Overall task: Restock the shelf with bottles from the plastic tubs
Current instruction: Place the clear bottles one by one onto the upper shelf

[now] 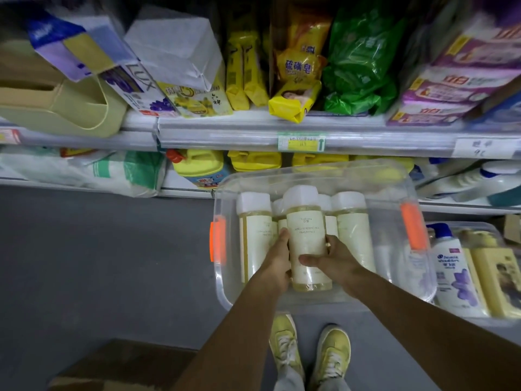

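Note:
A clear plastic tub (315, 176) with orange latches stands on the floor before the shelf (253, 136). Inside it stand several pale yellow bottles with white caps. One such bottle (307, 235) sits higher than the rest, in the middle. My left hand (277, 261) grips its left side, fingers curled behind it. My right hand (332, 261) grips its right side, thumb across the front. A neighbouring bottle (353, 230) stands to the right, another bottle (253, 230) to the left.
A second clear tub (479, 230) at the right holds a white shampoo bottle (451, 266) and yellow boxes. Yellow jugs (198, 165) and white bottles fill the low shelf. Soap packs and bags crowd the upper shelf. A cardboard box (118, 365) lies at lower left.

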The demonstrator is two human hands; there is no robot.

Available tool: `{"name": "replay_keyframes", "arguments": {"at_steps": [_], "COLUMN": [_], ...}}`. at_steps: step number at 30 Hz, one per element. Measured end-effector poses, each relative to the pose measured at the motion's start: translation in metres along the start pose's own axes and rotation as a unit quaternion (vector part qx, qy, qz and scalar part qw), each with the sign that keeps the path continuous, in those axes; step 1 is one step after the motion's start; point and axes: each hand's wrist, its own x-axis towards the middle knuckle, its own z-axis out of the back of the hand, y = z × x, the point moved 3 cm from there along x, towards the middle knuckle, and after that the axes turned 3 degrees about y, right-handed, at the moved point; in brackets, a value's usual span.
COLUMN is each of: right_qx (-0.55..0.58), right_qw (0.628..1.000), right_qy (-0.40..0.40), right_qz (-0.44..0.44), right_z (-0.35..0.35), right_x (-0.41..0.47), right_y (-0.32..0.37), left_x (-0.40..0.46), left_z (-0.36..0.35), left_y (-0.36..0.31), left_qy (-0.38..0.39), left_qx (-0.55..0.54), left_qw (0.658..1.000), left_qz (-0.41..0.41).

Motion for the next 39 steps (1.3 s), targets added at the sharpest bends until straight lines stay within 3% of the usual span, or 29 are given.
{"name": "replay_keyframes", "arguments": {"at_steps": [6,21,39], "right_qx": [0.017,0.039,0.011], "right_qw": [0.998,0.976,0.906], "right_qy": [0.012,0.024,0.022], "right_qz": [0.055,0.215,0.422], "right_z": [0.008,0.029,0.045], "right_x": [-0.055,-0.232,-0.454], "right_y": [0.046,0.172,0.322], "left_x": [-0.057,-0.247,-0.496], "left_z": [-0.005,-0.015,-0.034], "left_y": [-0.021,-0.081,-0.166], "left_qy": [0.033,0.113,0.156], "left_qx": [0.046,0.002,0.019], "left_qw": [0.996,0.975,0.897], "left_qz": [-0.075,-0.191,-0.414]}}
